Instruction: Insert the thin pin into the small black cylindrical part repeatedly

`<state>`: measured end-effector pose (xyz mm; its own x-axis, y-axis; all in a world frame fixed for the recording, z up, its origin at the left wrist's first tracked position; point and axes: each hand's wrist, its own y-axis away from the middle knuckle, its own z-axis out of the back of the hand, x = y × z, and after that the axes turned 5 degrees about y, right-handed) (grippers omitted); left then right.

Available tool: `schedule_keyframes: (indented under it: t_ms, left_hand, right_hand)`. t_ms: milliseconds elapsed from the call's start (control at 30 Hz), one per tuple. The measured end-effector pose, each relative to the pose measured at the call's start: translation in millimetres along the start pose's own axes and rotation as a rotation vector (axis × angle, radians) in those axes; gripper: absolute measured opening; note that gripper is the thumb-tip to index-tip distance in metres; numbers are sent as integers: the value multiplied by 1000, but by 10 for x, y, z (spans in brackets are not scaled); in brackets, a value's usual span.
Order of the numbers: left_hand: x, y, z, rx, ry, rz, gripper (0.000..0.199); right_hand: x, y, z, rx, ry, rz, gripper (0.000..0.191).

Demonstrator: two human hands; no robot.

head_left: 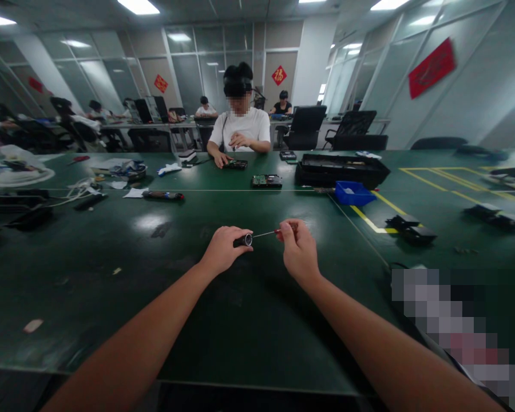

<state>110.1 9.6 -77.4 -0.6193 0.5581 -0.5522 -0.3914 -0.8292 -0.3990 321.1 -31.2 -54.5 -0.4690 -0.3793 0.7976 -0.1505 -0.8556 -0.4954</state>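
My left hand point(221, 250) is closed round a short black cylinder point(242, 241) with a bright ring at its round end, which faces right; its exact kind is unclear. In my right hand point(301, 252) is a thin screwdriver point(264, 234) with a reddish handle, mostly covered by my fingers. The screwdriver's shaft points left, its tip close to the cylinder's ringed end; whether they touch I cannot tell. Both hands are above the green table point(240, 320), near its middle.
Across the table a person point(240, 129) handles a hard drive point(236, 164). Another hard drive point(266, 181) lies nearer. To the right are a black tray point(342, 171), a blue bin point(354, 193) and black blocks point(411, 230). A dark tool point(163, 195) and cables point(75, 191) lie left.
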Motion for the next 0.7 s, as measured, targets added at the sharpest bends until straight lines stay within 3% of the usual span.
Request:
schedule_keyframes:
  t_ms: [167,700]
  left_hand:
    - [-6,3,-16,20,-5,-9,40]
    - [27,5,-45,67,71,45,40]
  right_hand:
    - [13,8,-17,84,4,45,20]
    - [-18,-54,15,78,251,16,23]
